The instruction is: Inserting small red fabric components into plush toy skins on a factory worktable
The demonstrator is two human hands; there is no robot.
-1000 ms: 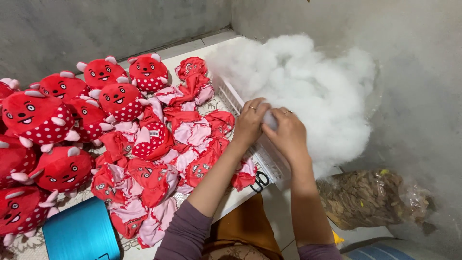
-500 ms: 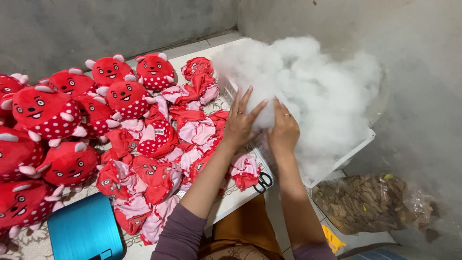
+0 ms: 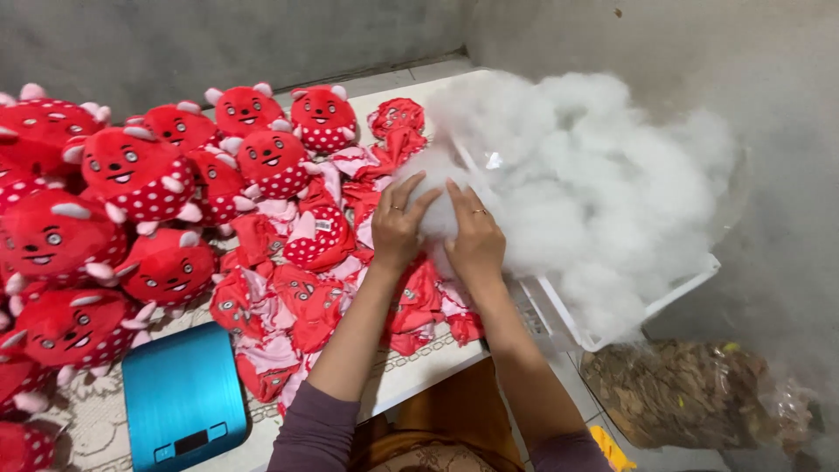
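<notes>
My left hand [image 3: 398, 229] and my right hand [image 3: 474, 238] are cupped around a clump of white stuffing [image 3: 434, 194] at the near left edge of a big pile of white stuffing [image 3: 603, 183]. The pile fills a white plastic basket [image 3: 559, 323]. Both hands press the clump from either side, each with a ring on a finger. Under my forearms lies a heap of flat, unstuffed red and pink toy skins [image 3: 315, 288] on the table.
Several stuffed red plush toys with white dots [image 3: 131, 175] crowd the left of the table. A blue kitchen scale [image 3: 182, 398] sits near the front edge. A clear bag of brown material [image 3: 690, 393] lies on the floor at the right.
My hands have moved up and left along the basket edge and gathered a clump of stuffing between them. The view has shifted slightly.
</notes>
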